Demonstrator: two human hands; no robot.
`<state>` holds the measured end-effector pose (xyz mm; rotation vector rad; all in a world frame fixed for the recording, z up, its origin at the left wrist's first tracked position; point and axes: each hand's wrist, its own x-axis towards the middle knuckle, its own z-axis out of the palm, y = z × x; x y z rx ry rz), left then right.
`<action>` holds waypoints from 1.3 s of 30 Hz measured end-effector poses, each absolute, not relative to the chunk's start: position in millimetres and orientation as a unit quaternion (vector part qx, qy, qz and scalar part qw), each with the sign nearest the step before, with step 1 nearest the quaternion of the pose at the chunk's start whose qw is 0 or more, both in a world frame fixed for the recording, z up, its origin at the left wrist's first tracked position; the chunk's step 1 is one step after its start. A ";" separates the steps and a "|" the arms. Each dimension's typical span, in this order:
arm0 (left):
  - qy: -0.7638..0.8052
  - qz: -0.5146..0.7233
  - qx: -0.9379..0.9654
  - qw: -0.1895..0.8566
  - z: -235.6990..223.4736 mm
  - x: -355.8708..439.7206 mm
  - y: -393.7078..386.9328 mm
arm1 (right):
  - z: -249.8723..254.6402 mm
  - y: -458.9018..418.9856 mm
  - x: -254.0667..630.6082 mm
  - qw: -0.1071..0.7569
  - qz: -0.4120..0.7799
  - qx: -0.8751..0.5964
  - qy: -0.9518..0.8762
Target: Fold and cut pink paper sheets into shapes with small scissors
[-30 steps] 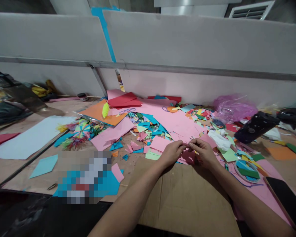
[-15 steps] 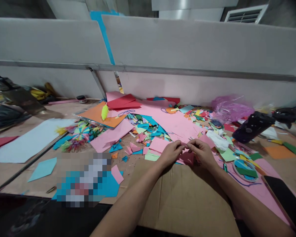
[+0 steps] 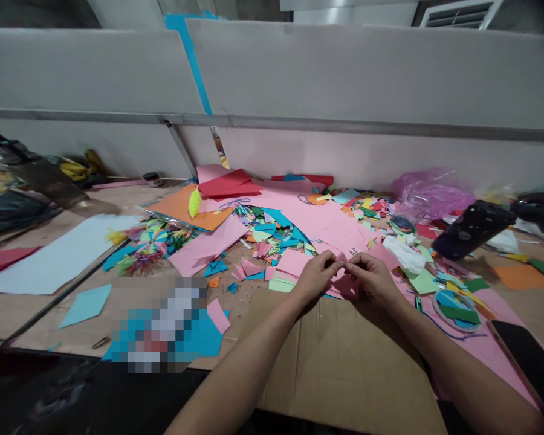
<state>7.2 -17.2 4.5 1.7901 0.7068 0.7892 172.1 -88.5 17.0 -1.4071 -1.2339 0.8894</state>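
Note:
Between my fingertips is a small piece of pink paper (image 3: 341, 260). My left hand (image 3: 318, 275) pinches it from the left, and my right hand (image 3: 372, 276) pinches it from the right. Both hands are above the far edge of a brown cardboard sheet (image 3: 344, 362). Just below the fingers lies more pink paper (image 3: 346, 285). Left of my left hand sit pink paper pieces (image 3: 294, 263) over a light green piece (image 3: 281, 283). The exact folds of the held paper are too small to make out.
Colourful paper scraps (image 3: 272, 232) heap behind my hands, beside a large pink sheet (image 3: 317, 211). Rightward are a dark bottle (image 3: 474, 229), a tape roll (image 3: 457, 311) and a phone (image 3: 521, 362). A white sheet (image 3: 63, 260) lies left. A partition (image 3: 344, 78) stands behind.
The pink paper between my fingers now stands up as a small peak, where it was flatter before. My hands stay in nearly the same place; the view has shifted slightly.

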 end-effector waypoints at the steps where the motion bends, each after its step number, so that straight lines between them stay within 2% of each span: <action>1: 0.290 0.330 0.739 0.511 3.6 7.6 -16.6 | 17.1 -88.6 172.2 0.509 0.366 -0.587 -0.513; 5: 0.270 0.325 0.734 0.531 2.9 5.9 -14.1 | 15.6 -87.5 173.5 0.498 0.384 -0.581 -0.517; 8: 0.262 0.292 0.773 0.499 5.5 2.4 -13.7 | 15.2 -86.8 174.3 0.504 0.381 -0.567 -0.528; 17: 0.282 0.279 0.766 0.505 6.9 6.0 -21.1 | 19.5 -87.5 170.0 0.578 0.415 -0.544 -0.445; 25: 0.278 0.256 0.781 0.498 11.9 4.8 -20.4 | 16.7 -87.7 172.1 0.549 0.402 -0.558 -0.476; 30: 0.262 0.256 0.774 0.516 16.0 7.0 -25.2 | 20.3 -90.1 175.0 0.569 0.376 -0.571 -0.457; 39: 0.280 0.222 0.835 0.418 13.6 5.9 -21.0 | 15.9 -86.8 177.5 0.519 0.378 -0.590 -0.489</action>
